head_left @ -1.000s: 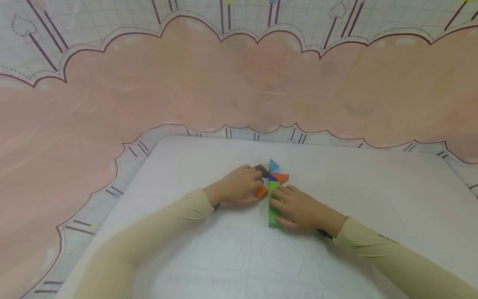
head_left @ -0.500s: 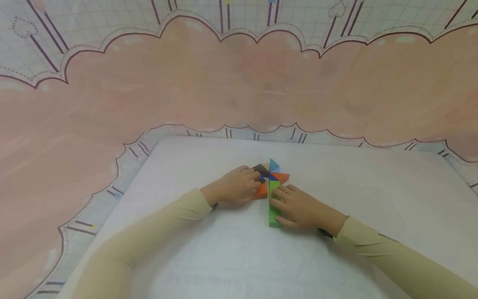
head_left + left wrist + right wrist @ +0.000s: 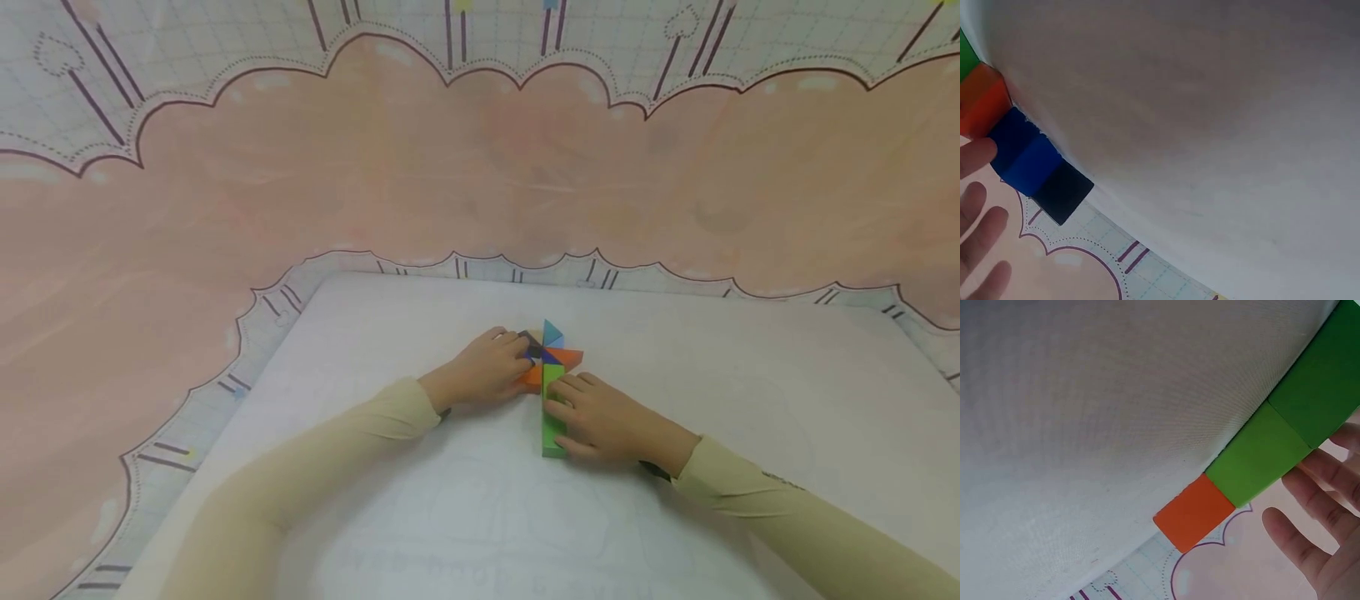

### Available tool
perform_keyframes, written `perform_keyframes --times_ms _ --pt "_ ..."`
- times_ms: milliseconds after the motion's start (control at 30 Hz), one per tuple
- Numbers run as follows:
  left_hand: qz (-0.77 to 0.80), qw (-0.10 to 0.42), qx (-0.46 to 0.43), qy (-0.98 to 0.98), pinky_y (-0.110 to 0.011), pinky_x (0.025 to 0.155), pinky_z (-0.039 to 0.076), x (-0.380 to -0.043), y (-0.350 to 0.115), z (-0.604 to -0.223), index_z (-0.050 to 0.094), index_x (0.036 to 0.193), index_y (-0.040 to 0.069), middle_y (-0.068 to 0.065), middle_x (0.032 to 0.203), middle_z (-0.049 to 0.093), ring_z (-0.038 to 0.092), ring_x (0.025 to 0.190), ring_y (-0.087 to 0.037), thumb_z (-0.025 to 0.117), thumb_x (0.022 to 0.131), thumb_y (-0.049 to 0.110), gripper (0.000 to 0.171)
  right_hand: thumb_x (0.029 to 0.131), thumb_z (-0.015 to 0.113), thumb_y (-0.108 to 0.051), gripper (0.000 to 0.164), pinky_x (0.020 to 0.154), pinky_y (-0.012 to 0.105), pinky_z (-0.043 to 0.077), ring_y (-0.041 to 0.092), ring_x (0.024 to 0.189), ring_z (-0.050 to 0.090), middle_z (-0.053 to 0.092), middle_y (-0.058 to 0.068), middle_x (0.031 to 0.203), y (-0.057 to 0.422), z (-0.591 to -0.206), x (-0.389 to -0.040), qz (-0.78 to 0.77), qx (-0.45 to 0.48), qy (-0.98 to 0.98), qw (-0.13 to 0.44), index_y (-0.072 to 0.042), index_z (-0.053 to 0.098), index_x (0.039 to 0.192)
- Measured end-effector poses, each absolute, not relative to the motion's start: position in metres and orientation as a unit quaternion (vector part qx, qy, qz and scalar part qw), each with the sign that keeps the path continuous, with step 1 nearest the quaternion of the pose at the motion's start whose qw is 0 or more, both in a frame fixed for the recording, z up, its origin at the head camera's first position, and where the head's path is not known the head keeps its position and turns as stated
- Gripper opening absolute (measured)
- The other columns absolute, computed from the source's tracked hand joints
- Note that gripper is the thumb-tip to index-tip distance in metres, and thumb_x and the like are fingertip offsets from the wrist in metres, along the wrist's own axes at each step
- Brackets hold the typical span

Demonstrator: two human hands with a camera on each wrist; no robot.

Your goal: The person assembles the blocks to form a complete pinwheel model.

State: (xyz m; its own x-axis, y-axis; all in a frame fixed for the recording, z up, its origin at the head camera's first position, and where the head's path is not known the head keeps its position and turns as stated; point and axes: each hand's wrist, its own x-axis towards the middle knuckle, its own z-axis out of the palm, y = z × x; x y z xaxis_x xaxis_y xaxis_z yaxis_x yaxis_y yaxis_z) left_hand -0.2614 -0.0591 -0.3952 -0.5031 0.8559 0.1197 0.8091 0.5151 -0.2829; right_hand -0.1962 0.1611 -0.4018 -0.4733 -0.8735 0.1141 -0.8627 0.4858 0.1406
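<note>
Coloured blocks lie together in a pinwheel-like shape on the white surface. In the head view my left hand [image 3: 486, 367] reaches over its left side, at an orange block [image 3: 532, 379] and a partly covered black block [image 3: 534, 343]. The left wrist view shows spread fingers, one fingertip at the corner of a blue block [image 3: 1029, 153] beside the orange one. My right hand [image 3: 600, 417] lies along the right side of a long green piece [image 3: 553, 425]. Up close, its fairly straight fingers touch a light green block [image 3: 1260, 456] and a dark green block [image 3: 1322, 375].
A light blue triangle [image 3: 552, 333] and another orange block [image 3: 568, 357] form the far and right parts of the shape. The white tabletop [image 3: 405, 500] surrounds it. A pink and white patterned cloth [image 3: 480, 175] borders the table.
The orange block under my left hand has turned and slid right, and now sits against the green piece. My left hand has shifted slightly right with it. My right hand stays in place.
</note>
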Motion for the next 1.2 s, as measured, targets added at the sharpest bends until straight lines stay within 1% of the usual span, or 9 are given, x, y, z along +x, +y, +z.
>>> perform_keyframes --times_ms 133,400,667,767,867,967,1033,1200 --pt "0.094 0.126 -0.464 -0.872 -0.037 0.099 0.044 -0.261 -0.055 -0.394 0.069 0.102 0.015 -0.004 0.11 0.062 0.058 0.102 -0.02 0.058 0.09 0.04 0.03 0.09 0.054 -0.038 0.033 0.096 0.039 0.045 0.02 0.106 0.051 0.056 0.004 0.115 0.161 -0.401 -0.196 -0.028 0.509 -0.856 0.09 -0.014 0.055 0.113" --pt "0.095 0.102 -0.432 -0.891 -0.039 0.104 0.04 -0.264 -0.049 -0.394 0.069 0.101 0.015 -0.005 0.114 0.062 0.057 0.109 -0.021 0.058 0.09 0.041 0.03 0.089 0.055 -0.036 0.03 0.094 0.039 0.045 0.02 0.105 0.051 0.056 0.004 0.113 0.162 -0.401 -0.196 -0.027 0.514 -0.851 0.103 -0.014 0.056 0.109" --pt "0.084 0.087 -0.424 -0.897 -0.037 0.102 0.041 -0.269 -0.046 -0.396 0.069 0.104 0.015 -0.004 0.112 0.062 0.056 0.107 -0.019 0.058 0.09 0.041 0.031 0.089 0.055 -0.036 0.03 0.093 0.039 0.045 0.02 0.104 0.051 0.056 0.004 0.112 0.162 -0.402 -0.196 -0.029 0.514 -0.85 0.108 -0.014 0.056 0.109" --pt "0.084 0.076 -0.42 -0.901 -0.038 0.103 0.04 -0.27 -0.047 -0.394 0.068 0.106 0.015 -0.003 0.114 0.061 0.055 0.11 -0.02 0.056 0.091 0.043 0.034 0.089 0.055 -0.036 0.03 0.093 0.039 0.045 0.02 0.104 0.051 0.056 0.004 0.112 0.161 -0.402 -0.196 -0.029 0.514 -0.851 0.108 -0.014 0.055 0.108" --pt "0.087 0.066 -0.406 -0.907 -0.039 0.105 0.039 -0.272 -0.052 -0.391 0.065 0.11 0.014 -0.005 0.119 0.06 0.054 0.114 -0.021 0.053 0.093 0.042 0.035 0.089 0.055 -0.036 0.03 0.093 0.039 0.045 0.02 0.104 0.051 0.056 0.004 0.113 0.161 -0.403 -0.196 -0.025 0.516 -0.849 0.111 -0.014 0.055 0.108" --pt "0.095 0.073 -0.391 -0.913 -0.038 0.103 0.04 -0.276 -0.058 -0.386 0.061 0.116 0.014 -0.006 0.119 0.059 0.055 0.113 -0.022 0.054 0.092 0.037 0.034 0.089 0.055 -0.036 0.031 0.093 0.039 0.045 0.021 0.105 0.051 0.056 0.005 0.113 0.161 -0.404 -0.197 -0.023 0.519 -0.847 0.115 -0.013 0.055 0.109" --pt "0.102 0.08 -0.38 -0.916 -0.038 0.102 0.04 -0.279 -0.063 -0.384 0.059 0.118 0.014 -0.006 0.118 0.058 0.055 0.112 -0.023 0.057 0.091 0.034 0.034 0.089 0.056 -0.036 0.031 0.093 0.039 0.045 0.021 0.105 0.052 0.056 0.005 0.114 0.162 -0.405 -0.198 -0.022 0.52 -0.846 0.117 -0.013 0.055 0.109" --pt "0.107 0.097 -0.386 -0.911 -0.037 0.097 0.043 -0.285 -0.071 -0.386 0.061 0.115 0.014 -0.007 0.112 0.059 0.056 0.105 -0.022 0.063 0.088 0.03 0.031 0.088 0.057 -0.035 0.031 0.093 0.039 0.045 0.022 0.105 0.052 0.056 0.005 0.113 0.161 -0.406 -0.198 -0.018 0.523 -0.843 0.124 -0.013 0.055 0.109"
